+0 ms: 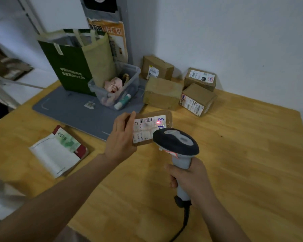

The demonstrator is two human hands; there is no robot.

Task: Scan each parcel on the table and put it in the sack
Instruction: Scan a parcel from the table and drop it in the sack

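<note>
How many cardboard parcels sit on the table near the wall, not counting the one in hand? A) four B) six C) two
A: four boxes cluster by the wall, while the left hand holds another parcel in front of the scanner gripped by the right hand.

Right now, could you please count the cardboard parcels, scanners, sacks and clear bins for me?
Cardboard parcels: 5, one in the left hand, four on the table
Scanner: 1
Sack: 1
Clear bin: 1
Total: 8
</note>
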